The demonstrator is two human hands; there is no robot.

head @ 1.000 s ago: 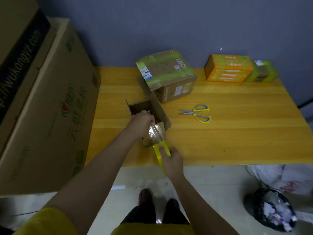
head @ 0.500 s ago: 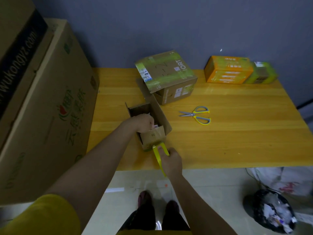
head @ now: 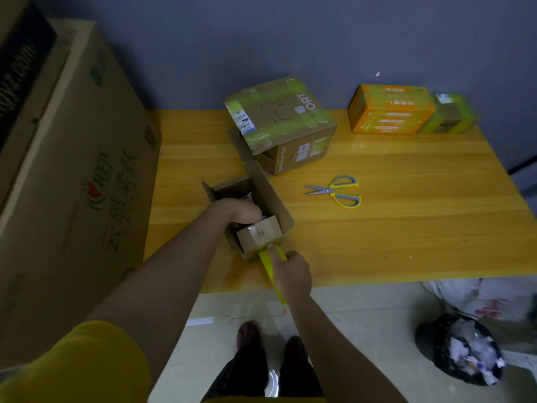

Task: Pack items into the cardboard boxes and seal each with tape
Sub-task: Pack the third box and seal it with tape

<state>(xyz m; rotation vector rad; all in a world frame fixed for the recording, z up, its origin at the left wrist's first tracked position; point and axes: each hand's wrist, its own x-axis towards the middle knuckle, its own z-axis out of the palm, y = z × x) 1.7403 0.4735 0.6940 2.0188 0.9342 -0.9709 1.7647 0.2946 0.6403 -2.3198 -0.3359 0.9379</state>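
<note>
Small brown cardboard box (head: 258,228) sits open near the surface's front edge, flaps up; yellow tape (head: 271,267) hangs off its near flap
</note>
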